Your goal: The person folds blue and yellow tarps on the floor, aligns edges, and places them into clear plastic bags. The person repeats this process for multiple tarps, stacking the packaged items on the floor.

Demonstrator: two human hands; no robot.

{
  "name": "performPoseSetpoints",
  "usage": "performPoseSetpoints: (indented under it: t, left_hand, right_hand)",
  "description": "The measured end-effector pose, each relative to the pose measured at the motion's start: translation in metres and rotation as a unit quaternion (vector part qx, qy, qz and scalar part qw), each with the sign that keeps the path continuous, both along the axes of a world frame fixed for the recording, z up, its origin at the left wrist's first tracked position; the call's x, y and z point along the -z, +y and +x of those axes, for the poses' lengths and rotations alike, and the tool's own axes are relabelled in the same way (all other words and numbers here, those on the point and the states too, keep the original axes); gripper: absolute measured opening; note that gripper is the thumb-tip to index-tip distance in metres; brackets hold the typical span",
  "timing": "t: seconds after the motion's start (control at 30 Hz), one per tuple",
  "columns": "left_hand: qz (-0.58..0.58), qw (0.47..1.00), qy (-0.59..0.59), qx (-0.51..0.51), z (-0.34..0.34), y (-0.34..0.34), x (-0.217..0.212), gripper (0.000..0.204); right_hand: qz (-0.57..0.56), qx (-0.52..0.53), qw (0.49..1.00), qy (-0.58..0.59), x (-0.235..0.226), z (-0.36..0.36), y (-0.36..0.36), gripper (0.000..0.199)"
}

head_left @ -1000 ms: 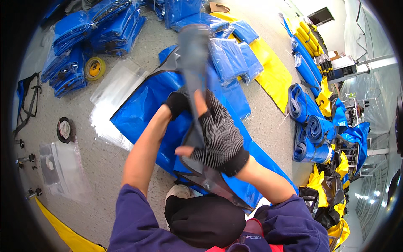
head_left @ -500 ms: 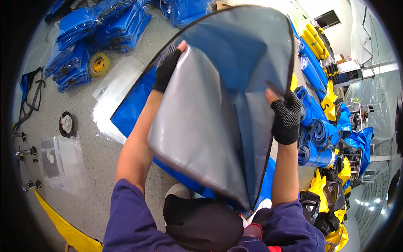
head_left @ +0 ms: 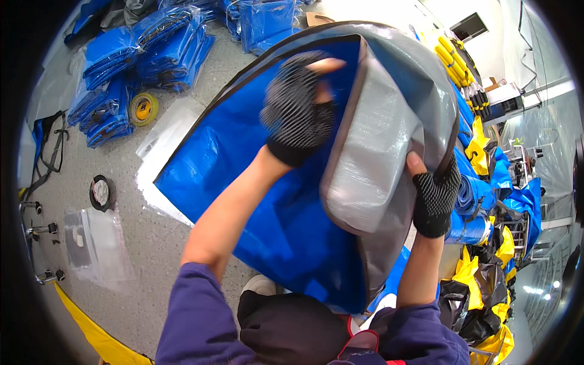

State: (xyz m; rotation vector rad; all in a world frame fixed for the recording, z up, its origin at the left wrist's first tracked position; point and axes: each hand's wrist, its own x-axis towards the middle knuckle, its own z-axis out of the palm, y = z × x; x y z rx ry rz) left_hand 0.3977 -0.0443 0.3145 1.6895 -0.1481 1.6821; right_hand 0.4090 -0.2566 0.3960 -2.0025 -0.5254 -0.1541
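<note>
We find the large sheet (head_left: pixel 267 225), blue on one face and grey on the other, directly in front of the person's lap, its right side lifted above the floor (head_left: pixel 161 267). Along this side we note a grey fold (head_left: pixel 365 152) bordered by dark edging. The right hand (head_left: pixel 435 194), in a dark patterned glove with bare fingertips, grips the grey part, thumb on the near face. The left hand (head_left: pixel 298 106), gloved alike and blurred, is over the blue face; its thumb and a finger point right, and we cannot tell whether it holds anything.

Just beyond the sheet's left corner we see clear plastic sleeves (head_left: pixel 164 149) and, above them, a yellowish roll of tape (head_left: pixel 143 109). Farther left we observe a black roll (head_left: pixel 101 193), with a clear bag (head_left: pixel 106 246) just below it. Blue packets (head_left: pixel 140 52) in clear wrapping are piled at the upper left; a yellow strip (head_left: pixel 91 328) runs along the lower left. At the right we distinguish rolled blue sheets (head_left: pixel 471 194) and, nearer the person, a heap of yellow and black material (head_left: pixel 477 286)
</note>
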Motion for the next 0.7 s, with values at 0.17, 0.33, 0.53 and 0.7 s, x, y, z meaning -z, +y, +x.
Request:
performPoseSetpoints:
  t: [0.17,0.33,0.53,0.7]
  left_hand:
    - [-0.461,0.751,0.333,0.335,-0.057,-0.044,0.124,0.035]
    - [-0.580,0.627,0.324,0.407,-0.054,0.016,0.187,0.048]
    - [-0.564,0.614,0.389,0.393,-0.135,0.168,0.178,0.064]
    - [-0.429,0.517,0.570,0.473,-0.148,0.214,0.184,0.081]
  right_hand:
    - [-0.215,-0.113,0.935,0.257,-0.013,0.001,0.036,0.024]
    - [-0.114,-0.483,0.842,0.210,0.091,-0.046,0.084,0.039]
    - [-0.134,-0.441,0.866,0.194,0.182,-0.079,0.111,0.044]
    - [-0.185,-0.450,0.861,0.146,0.321,-0.114,0.134,0.041]
